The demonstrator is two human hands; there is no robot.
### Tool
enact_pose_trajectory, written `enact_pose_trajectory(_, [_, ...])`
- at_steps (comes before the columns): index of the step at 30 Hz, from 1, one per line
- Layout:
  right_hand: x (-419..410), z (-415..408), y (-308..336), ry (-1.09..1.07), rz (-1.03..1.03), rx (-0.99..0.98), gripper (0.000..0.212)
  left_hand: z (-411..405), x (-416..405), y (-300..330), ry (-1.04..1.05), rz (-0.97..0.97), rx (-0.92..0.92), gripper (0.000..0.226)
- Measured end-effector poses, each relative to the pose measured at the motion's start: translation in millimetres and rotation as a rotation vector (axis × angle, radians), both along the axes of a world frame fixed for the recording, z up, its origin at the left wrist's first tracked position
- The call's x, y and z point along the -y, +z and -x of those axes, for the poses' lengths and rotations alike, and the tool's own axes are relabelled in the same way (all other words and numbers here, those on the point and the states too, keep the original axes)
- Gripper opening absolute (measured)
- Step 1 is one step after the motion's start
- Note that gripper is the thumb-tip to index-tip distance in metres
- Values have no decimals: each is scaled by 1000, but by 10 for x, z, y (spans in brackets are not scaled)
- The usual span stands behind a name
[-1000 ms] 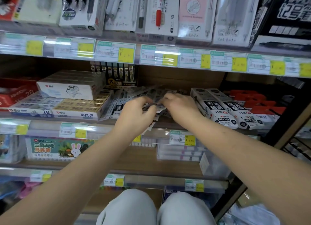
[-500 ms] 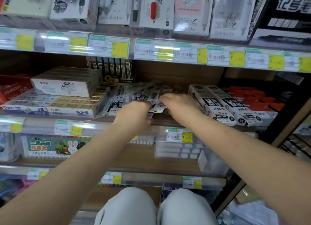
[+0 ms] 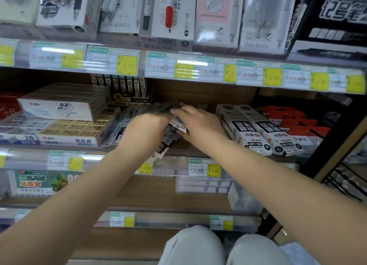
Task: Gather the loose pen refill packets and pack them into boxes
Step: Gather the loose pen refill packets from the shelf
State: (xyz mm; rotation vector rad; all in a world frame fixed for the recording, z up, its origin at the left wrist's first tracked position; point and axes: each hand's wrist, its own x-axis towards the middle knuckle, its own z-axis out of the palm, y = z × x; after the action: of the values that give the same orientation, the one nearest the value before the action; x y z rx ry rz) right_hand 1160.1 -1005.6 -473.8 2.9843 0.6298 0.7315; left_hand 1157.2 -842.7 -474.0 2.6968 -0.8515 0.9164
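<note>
Both our hands are deep in the middle shelf (image 3: 184, 153), meeting over a heap of loose, flat, black-and-white plastic pen refill packets (image 3: 139, 114). Our left hand (image 3: 147, 131) has its fingers curled down round a bundle of these packets, whose lower ends (image 3: 161, 148) poke out beneath the palm towards the shelf's front edge. Our right hand (image 3: 200, 124) lies just beside it, fingers bent over a white-ended packet (image 3: 179, 124) that sits between the two hands; how firmly it grips we cannot tell.

The remaining packets lie fanned behind and to the left of our left hand, their long axes running roughly front to back, leaning a little leftwards. So the left hand is nearer the loose pile. The long white-and-black cardboard refill boxes (image 3: 256, 129) lie just right of our right wrist, also pointing front to back, so we judge the gathered bundle must travel rightwards, already aligned with them.
</note>
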Motion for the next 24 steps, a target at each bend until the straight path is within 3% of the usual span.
enact_pose_trajectory(4, [-69,-23,134,72,-252,41,38,-25,-36,100,-171,72,74,27])
enact_pose_trajectory(7, [-102,-23,258,42,-247,60,23,12,-33,170,-243,184,91,20])
enact_pose_trajectory(13, [-74,-13,307,52,-219,183,6,68,50,269,-224,699,-104,25])
enact_pose_trajectory(18, [-5,-2,181,188,-202,281,20,62,81,151,-275,745,-261,57])
enact_pose_trajectory(24, [-167,190,274,251,-233,434,13,102,241,-60,-367,760,-318,38])
